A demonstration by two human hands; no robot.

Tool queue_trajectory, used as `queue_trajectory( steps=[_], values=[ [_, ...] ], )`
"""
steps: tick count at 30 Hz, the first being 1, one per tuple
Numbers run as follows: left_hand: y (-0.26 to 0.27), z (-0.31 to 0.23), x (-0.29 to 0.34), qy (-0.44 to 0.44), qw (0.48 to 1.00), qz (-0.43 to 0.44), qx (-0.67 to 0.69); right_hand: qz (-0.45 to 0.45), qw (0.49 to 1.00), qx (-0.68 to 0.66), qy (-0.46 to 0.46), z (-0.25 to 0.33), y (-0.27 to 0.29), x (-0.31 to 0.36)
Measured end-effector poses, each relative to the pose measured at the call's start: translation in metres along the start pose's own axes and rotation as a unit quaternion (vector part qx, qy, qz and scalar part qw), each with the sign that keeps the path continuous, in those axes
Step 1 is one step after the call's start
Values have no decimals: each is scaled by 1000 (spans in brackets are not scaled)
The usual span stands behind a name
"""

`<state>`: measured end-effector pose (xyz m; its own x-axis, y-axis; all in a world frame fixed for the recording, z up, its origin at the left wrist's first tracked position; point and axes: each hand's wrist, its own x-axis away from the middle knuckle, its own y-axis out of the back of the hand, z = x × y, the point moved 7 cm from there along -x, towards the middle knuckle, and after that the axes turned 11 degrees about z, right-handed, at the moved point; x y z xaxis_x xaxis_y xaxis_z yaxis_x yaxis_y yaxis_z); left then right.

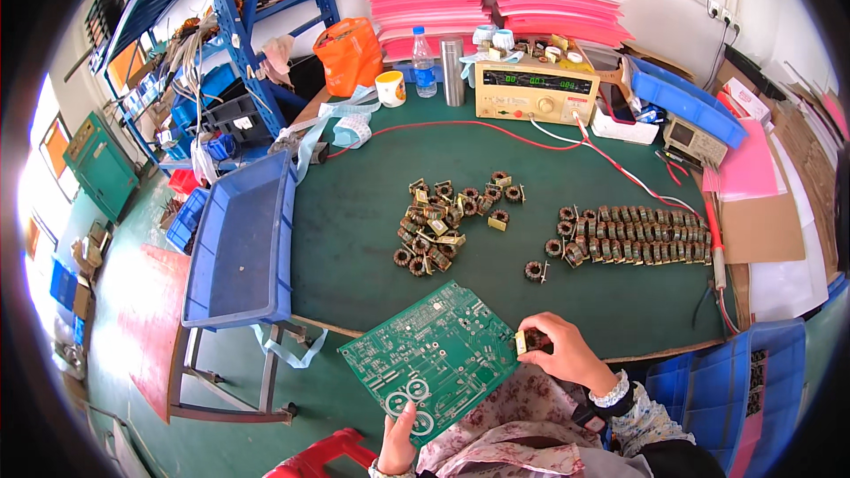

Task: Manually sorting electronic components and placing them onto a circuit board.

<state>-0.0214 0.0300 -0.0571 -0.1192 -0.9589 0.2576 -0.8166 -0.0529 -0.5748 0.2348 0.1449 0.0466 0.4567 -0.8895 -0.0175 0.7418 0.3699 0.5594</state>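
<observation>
My left hand (398,439) grips a large green circuit board (434,354) by its near left corner, thumb on top beside three white printed rings. The board is tilted over my lap, its far part by the table's front edge. At the board's right edge, my right hand (567,352) pinches a small toroidal coil (534,340) with a pale yellow base. Whether the coil touches the board I cannot tell. Beyond the board lies a loose heap of similar coils (434,230) on the green table (345,212). To its right, more coils (637,235) stand in tight rows.
A blue tray (239,248) stands left of the table. Behind are a yellow-cased instrument (536,91), a steel flask (452,73), a water bottle (423,62) and a mug (390,88). A red-and-white probe (715,243) lies at the right, above blue bins (708,381).
</observation>
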Motion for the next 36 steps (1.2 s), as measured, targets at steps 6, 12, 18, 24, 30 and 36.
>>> queue_trajectory(
  steps=[6, 12, 18, 24, 30, 36],
  values=[
    [-8, -5, 2, -8, 1000, -23, 12, -38, 997, 14, 59, -1, -2, 7],
    [-8, -3, 1, -5, 999, -28, 32, -33, 984, 134, 116, 14, -2, 3],
    [-22, -34, 10, -129, 920, 46, -368, 21, 967, 211, 140, 32, -27, -8],
    [-22, -33, 11, -107, 905, 42, -410, -25, 999, -42, 17, 4, 9, -11],
    [-24, -37, 10, -98, 903, 48, -415, -192, 959, 210, -8, -20, 61, -32],
    [-12, -38, 19, -114, 840, 23, -530, -213, 938, 267, 58, -5, 62, -23]
  ],
)
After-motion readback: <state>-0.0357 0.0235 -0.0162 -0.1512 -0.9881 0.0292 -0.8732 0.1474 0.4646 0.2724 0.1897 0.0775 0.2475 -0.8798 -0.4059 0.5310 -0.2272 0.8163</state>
